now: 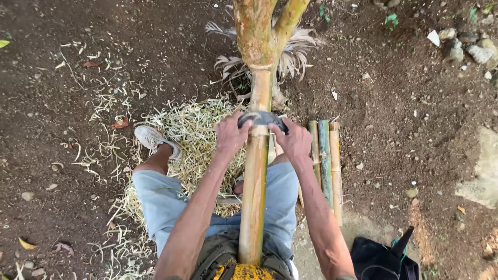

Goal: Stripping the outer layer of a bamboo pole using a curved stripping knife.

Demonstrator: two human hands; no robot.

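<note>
A long bamboo pole (254, 192) runs from my lap up to the fork of a small tree trunk (258, 31). A curved dark blade (262, 119) lies across the pole. My left hand (231, 134) grips the blade's left end. My right hand (293, 140) grips its right end. Both hands press against the sides of the pole. I sit on the ground in light blue shorts, my left foot in a grey shoe (150, 139).
A heap of pale bamboo shavings (192, 129) lies under my legs. Three short bamboo pieces (326, 161) lie side by side to the right. A dark bag (384, 259) sits at bottom right. Stones (467, 46) lie at top right on dark soil.
</note>
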